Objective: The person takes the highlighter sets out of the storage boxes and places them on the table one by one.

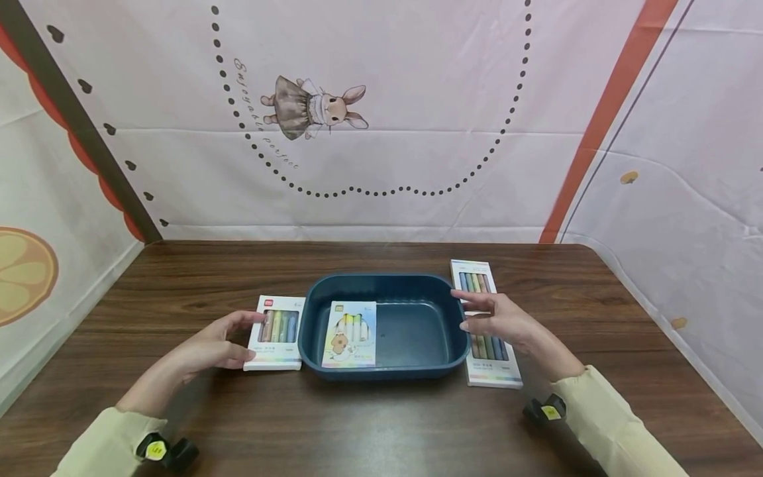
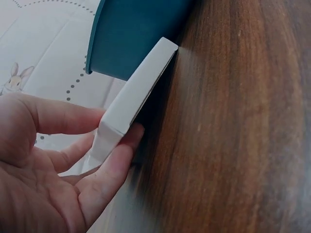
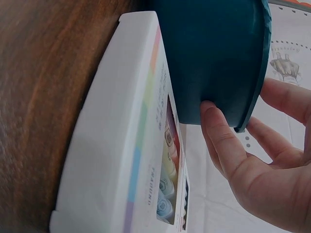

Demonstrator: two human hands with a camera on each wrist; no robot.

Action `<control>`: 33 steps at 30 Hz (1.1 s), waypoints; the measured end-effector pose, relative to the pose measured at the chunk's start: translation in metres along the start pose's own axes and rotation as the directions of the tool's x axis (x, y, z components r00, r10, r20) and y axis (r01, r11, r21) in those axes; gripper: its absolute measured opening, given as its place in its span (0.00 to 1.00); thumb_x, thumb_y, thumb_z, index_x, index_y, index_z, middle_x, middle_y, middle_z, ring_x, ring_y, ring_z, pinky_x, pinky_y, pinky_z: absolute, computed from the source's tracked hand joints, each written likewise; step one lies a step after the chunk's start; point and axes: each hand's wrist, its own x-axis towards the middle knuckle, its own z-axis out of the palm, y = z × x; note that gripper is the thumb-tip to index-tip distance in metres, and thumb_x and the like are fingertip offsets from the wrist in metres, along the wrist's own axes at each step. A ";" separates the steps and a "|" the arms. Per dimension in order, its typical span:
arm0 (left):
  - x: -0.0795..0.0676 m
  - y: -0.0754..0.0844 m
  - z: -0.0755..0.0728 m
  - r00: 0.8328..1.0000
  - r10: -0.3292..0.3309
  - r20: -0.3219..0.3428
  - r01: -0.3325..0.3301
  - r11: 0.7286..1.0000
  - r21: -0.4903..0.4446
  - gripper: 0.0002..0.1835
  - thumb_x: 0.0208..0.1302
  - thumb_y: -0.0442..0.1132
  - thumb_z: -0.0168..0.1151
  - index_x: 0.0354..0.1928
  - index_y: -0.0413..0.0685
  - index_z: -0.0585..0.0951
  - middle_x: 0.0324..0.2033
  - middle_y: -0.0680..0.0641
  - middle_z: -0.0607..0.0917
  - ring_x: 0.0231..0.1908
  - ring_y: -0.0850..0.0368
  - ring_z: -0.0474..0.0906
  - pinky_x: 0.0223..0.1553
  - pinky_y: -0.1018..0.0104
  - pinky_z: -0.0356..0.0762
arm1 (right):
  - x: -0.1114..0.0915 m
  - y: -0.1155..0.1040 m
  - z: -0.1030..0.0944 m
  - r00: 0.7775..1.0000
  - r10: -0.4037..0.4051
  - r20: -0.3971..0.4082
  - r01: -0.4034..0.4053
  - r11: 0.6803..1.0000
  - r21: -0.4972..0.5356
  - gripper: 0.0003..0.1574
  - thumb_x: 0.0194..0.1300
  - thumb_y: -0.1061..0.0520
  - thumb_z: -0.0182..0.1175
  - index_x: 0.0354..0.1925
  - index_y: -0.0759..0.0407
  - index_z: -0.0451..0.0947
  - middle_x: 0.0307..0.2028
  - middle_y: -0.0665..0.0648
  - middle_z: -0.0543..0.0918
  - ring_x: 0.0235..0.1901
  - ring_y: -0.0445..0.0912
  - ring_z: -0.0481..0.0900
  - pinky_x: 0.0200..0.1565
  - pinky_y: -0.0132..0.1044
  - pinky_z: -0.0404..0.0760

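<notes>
My left hand [image 1: 211,343] grips a white box of coloured pens [image 1: 279,334] by its left side, thumb at the near corner and fingers on the far part. In the left wrist view this white box [image 2: 133,92] is edge-on between thumb and fingers and looks tilted. A dark blue plastic bin [image 1: 417,373] stands just right of it. My right hand [image 1: 499,319] holds the bin's right rim; in the right wrist view the thumb presses the outer wall and the fingers reach the rim. Inside the bin, at left, lies a white box of pens with a cartoon bear [image 1: 350,354].
Under my right hand, beside the bin, lie a box of coloured pens [image 1: 493,371] and, farther back, another such box [image 1: 473,268]. Everything stands on a brown wooden table [image 1: 381,430]. A white printed cloth [image 1: 417,132] hangs behind and along the sides.
</notes>
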 end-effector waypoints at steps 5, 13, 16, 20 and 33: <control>-0.002 -0.001 0.002 0.995 0.076 -0.071 -0.067 0.991 0.117 0.34 0.49 0.28 0.62 0.61 0.36 0.62 0.55 0.29 0.64 0.43 0.45 0.69 0.33 0.62 0.76 | 0.000 0.001 0.000 1.000 -0.005 -0.001 0.005 1.000 -0.005 0.40 0.56 0.56 0.63 0.65 0.56 0.61 0.61 0.68 0.64 0.60 0.63 0.62 0.51 0.55 0.71; -0.005 -0.001 -0.001 0.991 0.091 -0.098 -0.072 0.981 0.180 0.32 0.49 0.33 0.66 0.57 0.33 0.65 0.51 0.31 0.70 0.39 0.49 0.74 0.31 0.61 0.76 | 0.001 0.001 0.001 1.000 0.002 -0.002 -0.002 1.000 -0.008 0.40 0.56 0.57 0.63 0.65 0.56 0.61 0.62 0.68 0.64 0.60 0.63 0.62 0.52 0.55 0.71; -0.007 0.000 -0.001 0.990 0.091 -0.109 -0.072 0.984 0.164 0.32 0.51 0.34 0.65 0.57 0.33 0.64 0.51 0.32 0.72 0.43 0.48 0.74 0.33 0.60 0.78 | 0.001 0.001 0.001 1.000 0.003 -0.004 -0.003 1.000 -0.008 0.39 0.56 0.57 0.63 0.65 0.56 0.61 0.61 0.69 0.64 0.60 0.64 0.61 0.51 0.55 0.71; -0.008 0.004 -0.002 0.985 0.102 -0.141 -0.076 0.981 0.176 0.31 0.55 0.38 0.64 0.58 0.36 0.64 0.51 0.32 0.73 0.45 0.46 0.75 0.36 0.58 0.78 | 0.001 0.002 0.001 1.000 0.002 -0.004 -0.002 1.000 -0.010 0.40 0.56 0.57 0.63 0.65 0.56 0.61 0.61 0.69 0.64 0.60 0.64 0.62 0.51 0.55 0.71; -0.010 0.029 0.008 0.957 0.238 -0.168 -0.221 0.969 0.111 0.30 0.59 0.42 0.61 0.60 0.37 0.65 0.54 0.34 0.73 0.49 0.45 0.74 0.45 0.63 0.76 | 0.001 0.002 0.001 1.000 0.008 -0.004 -0.008 1.000 0.004 0.40 0.56 0.57 0.63 0.65 0.56 0.61 0.61 0.69 0.65 0.59 0.63 0.64 0.51 0.55 0.71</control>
